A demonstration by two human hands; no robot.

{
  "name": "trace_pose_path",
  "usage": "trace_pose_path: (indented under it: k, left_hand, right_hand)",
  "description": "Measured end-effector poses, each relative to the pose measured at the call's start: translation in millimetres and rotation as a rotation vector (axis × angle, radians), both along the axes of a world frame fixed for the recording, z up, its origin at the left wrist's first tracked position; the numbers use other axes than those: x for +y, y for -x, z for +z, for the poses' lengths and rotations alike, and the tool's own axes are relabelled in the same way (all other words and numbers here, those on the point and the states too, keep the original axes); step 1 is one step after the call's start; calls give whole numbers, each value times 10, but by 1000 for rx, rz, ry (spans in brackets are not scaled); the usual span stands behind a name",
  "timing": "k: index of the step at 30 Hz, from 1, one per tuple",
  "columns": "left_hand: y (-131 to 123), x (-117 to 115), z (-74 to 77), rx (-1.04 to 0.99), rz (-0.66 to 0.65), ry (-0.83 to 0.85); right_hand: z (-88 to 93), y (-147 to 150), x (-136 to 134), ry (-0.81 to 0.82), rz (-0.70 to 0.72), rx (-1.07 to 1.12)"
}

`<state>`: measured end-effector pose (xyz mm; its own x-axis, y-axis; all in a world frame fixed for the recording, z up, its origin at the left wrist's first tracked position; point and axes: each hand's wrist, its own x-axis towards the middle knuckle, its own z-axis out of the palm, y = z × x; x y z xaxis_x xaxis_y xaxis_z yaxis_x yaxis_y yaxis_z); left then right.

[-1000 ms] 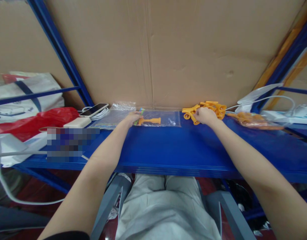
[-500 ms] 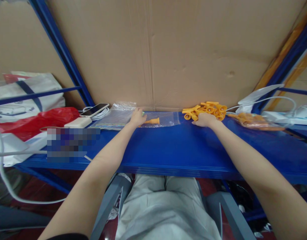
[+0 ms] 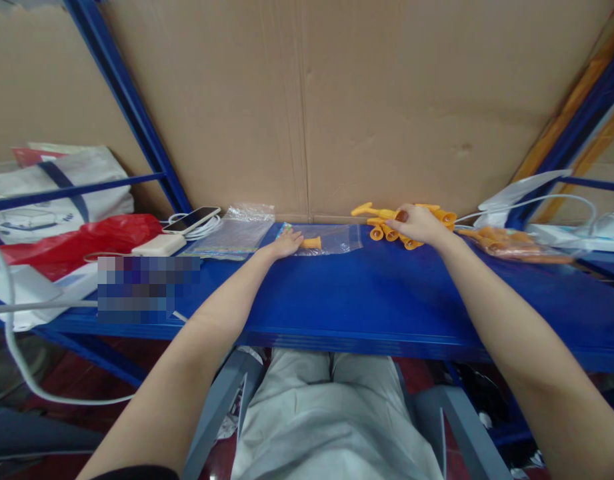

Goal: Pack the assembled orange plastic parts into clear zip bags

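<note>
My left hand (image 3: pixel 287 241) lies with its fingers stretched out on a clear plastic bag (image 3: pixel 343 238). Inside or under that film is one yellow-orange plastic piece with a flared end (image 3: pixel 313 243), partly covered by my fingers. On the right, my right hand (image 3: pixel 421 224) is closed round another yellow-orange plastic piece (image 3: pixel 367 211), whose narrow end sticks out to the left. Directly beneath and around this hand sits a pile of similar yellow-orange pieces (image 3: pixel 377 233), some showing round hollow ends. My hand hides part of the pile.
Left of my left hand lies a stack of clear bags (image 3: pixel 235 230), beside a phone (image 3: pixel 199 219), a white cable and a white block (image 3: pixel 159 245). A filled bag of orange pieces (image 3: pixel 519 245) rests at right. Cardboard (image 3: pixel 307 113) stands behind the blue table (image 3: pixel 337 293).
My right hand has risen slightly from the pile with a yellow-orange piece in its grip. My left hand has shifted a little and flattened on the bag, showing a coloured strip.
</note>
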<state>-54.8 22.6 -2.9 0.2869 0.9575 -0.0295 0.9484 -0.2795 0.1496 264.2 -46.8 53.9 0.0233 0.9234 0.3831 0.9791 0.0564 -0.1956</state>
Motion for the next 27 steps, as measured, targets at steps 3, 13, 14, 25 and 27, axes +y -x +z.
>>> trace_pose_path:
  k: [3,13,14,25,27]
  left_hand:
    - [7,-3,2,-23,-16,6]
    - [12,81,-37,-62,50,-16]
    - [5,79,-37,-68,58,-16]
    - [-90,-160,96,-91,126,-8]
    - [-106,-190,103,-101,135,-18]
  right_hand:
    - [40,-72,-13,44,147,73]
    - [82,-248,-61,385,373,172]
    - [77,-254,-57,386,374,166]
    - [9,-169,-25,338,382,87]
    - [-52,-107,-20,369,416,134]
